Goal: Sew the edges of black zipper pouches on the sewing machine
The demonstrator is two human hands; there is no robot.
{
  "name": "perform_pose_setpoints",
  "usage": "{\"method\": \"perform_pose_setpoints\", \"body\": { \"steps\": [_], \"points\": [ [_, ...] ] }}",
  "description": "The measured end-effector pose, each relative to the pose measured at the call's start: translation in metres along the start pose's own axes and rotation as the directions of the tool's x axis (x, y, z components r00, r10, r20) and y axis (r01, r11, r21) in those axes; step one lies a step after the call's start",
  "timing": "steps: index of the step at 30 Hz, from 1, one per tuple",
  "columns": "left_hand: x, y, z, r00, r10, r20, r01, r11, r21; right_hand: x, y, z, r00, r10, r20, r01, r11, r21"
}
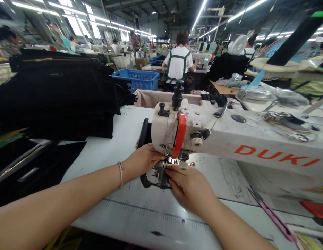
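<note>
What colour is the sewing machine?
The sewing machine is off-white, with an orange-red guard. Shows best in the head view, the only one.

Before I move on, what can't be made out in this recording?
Head view throughout.
Left hand: some fingers hidden behind the sewing machine head.
Black strip: partly hidden behind the same head.
Needle tip: too small to pick out.
Pale label on the black stack: any lettering too small.
Machine arm: cut off by right edge.
</note>
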State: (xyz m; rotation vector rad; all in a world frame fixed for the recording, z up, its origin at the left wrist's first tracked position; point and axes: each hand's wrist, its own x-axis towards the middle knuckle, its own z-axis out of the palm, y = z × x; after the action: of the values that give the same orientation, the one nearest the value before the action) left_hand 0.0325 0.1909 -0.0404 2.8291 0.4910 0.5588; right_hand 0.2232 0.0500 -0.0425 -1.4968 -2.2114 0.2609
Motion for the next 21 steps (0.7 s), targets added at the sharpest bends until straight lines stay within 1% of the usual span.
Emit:
{"method": "perform_pose_setpoints", "body": {
  "steps": [4, 10, 12, 15, 17, 19, 21],
  "points": [
    [-0.001, 0.007, -0.004, 0.999, -0.024, 0.025, 0.024, 1.000, 0.009, 0.000, 0.001, 0.001, 1.000, -0.001, -0.011, 0.002, 1.000, 0.010],
    [0.002, 0.007, -0.007, 0.996, -0.061, 0.070, 0.059, 0.998, 0.026, 0.000, 0.002, 0.002, 1.000, -0.002, -0.002, 0.002, 1.000, 0.007],
    [0.001, 0.013, -0.011, 0.992, -0.091, 0.090, 0.088, 0.995, 0.034, -0.001, 0.002, 0.002, 1.000, -0.005, 0.000, 0.005, 1.000, 0.007],
    [-0.009, 0.034, -0.020, 0.969, -0.210, 0.128, 0.212, 0.977, -0.003, -0.002, 0.004, 0.001, 1.000, -0.019, -0.024, 0.020, 0.999, 0.025],
    [-0.019, 0.054, -0.026, 0.939, -0.282, 0.198, 0.301, 0.951, -0.072, -0.004, 0.005, 0.001, 0.999, -0.024, -0.047, 0.026, 0.999, 0.040],
    [-0.030, 0.073, -0.028, 0.921, -0.298, 0.252, 0.333, 0.936, -0.111, -0.005, 0.006, 0.000, 0.998, -0.030, -0.060, 0.033, 0.998, 0.049],
    [-0.041, 0.088, -0.027, 0.927, -0.278, 0.251, 0.310, 0.946, -0.095, -0.007, 0.008, 0.000, 0.997, -0.046, -0.059, 0.049, 0.998, 0.050]
  ]
}}
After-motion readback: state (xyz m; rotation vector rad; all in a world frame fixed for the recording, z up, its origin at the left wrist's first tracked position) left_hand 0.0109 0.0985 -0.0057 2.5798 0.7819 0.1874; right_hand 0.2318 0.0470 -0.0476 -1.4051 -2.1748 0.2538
